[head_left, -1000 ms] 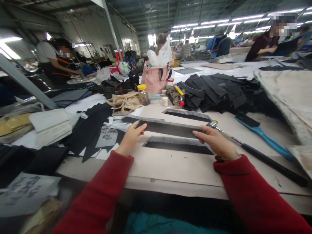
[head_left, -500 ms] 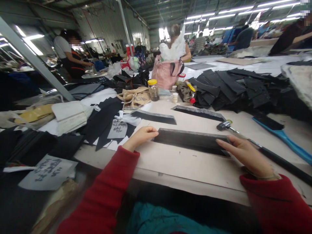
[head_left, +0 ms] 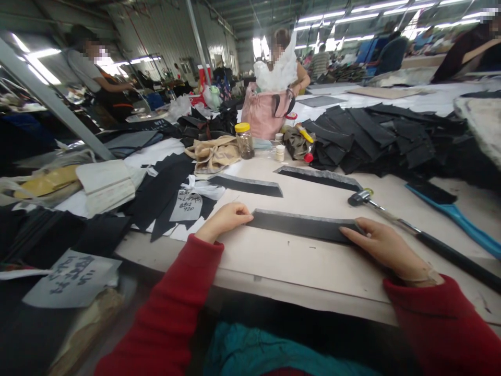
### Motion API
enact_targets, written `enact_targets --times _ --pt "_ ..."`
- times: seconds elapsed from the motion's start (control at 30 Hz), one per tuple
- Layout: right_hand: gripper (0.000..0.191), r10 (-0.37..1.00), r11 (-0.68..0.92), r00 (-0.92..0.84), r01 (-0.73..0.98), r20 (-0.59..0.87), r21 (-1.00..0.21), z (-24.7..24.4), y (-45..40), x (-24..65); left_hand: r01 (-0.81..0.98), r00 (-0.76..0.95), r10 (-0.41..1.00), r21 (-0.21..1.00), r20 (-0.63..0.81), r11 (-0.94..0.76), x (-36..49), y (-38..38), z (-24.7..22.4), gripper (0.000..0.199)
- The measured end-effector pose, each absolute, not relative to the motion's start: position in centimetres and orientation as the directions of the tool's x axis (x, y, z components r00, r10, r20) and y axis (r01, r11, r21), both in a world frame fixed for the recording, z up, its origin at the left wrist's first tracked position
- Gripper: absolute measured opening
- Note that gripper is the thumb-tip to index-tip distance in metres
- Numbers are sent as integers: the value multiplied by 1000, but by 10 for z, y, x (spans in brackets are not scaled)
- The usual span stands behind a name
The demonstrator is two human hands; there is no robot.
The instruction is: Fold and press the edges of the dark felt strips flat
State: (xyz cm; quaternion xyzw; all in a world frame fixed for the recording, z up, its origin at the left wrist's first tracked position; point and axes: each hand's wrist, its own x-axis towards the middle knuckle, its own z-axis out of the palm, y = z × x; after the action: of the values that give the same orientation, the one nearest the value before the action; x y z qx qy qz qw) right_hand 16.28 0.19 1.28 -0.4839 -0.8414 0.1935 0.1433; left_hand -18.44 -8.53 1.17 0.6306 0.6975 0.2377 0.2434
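Note:
A long black strip of material (head_left: 297,225) with a grey upper edge stretches between my two hands, just over the pale work board (head_left: 274,261). My left hand (head_left: 229,219) pinches its left end between thumb and fingers. At the other end my right hand (head_left: 381,243) grips the strip, thumb on the near side and fingers behind. Beyond it lie two similar pieces, a left strip (head_left: 250,185) and a right strip (head_left: 317,177). A hammer (head_left: 407,227) with a black handle rests beside my right hand.
A blue-handled brush (head_left: 450,209) lies at the right. Black cut pieces (head_left: 368,136) are heaped behind it. A yellow-lidded jar (head_left: 245,141), a pink bag (head_left: 264,112) and a tan cloth (head_left: 215,154) stand at the back. Stacked dark pieces (head_left: 168,188) carry a written label (head_left: 186,206).
The strip looks narrower now, its near edge raised or folded toward the grey edge. My right hand has shifted slightly left. The person at the far left has moved.

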Motion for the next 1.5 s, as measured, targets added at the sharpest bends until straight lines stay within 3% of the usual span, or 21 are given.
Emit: enact_targets --times 0.4,0.73,1.23,1.5 --pt "31 821 561 -551 729 150 -392 11 3 160 866 -66 996 499 62 26 -181 -86 8 22" --pt "29 803 596 -559 751 206 -284 11 -1 157 887 -69 997 460 29 48 -179 -85 10 26" --pt "26 788 615 -577 756 218 -224 10 -1 157 888 -83 996 452 -19 82 -174 -85 16 24" --pt "21 745 666 -616 710 256 -228 10 -2 156 905 -5 990 422 142 -56 -173 -85 13 15"
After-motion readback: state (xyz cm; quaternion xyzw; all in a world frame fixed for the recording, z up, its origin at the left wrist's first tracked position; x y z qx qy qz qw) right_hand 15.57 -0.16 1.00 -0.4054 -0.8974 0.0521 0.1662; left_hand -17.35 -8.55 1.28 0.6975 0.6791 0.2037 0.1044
